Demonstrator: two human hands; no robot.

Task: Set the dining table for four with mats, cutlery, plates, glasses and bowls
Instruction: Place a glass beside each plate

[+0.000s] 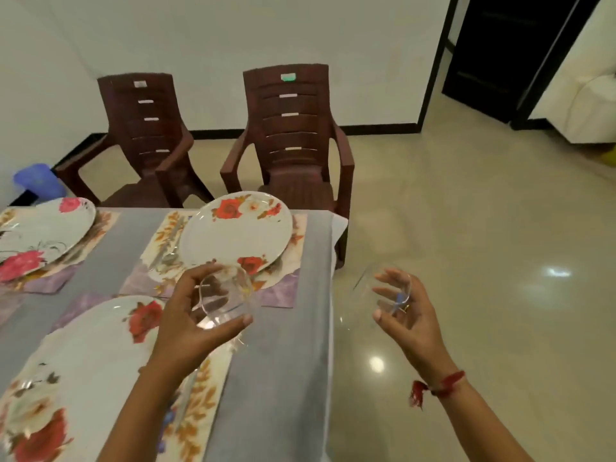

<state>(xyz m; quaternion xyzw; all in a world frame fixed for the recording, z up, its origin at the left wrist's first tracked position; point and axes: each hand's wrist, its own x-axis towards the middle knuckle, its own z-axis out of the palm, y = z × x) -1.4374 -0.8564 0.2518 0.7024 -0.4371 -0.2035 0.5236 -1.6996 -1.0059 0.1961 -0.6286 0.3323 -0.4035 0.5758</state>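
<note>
Clear glass tumbler is clasped by left hand near white floral plate; second tumbler by right hand, off the desk.

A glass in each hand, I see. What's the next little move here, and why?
Probably lower the glass in the left hand onto the mat by the far plate: it hangs just above that mat, where I see no glass, while the right hand holds the second glass out over the floor.
</note>
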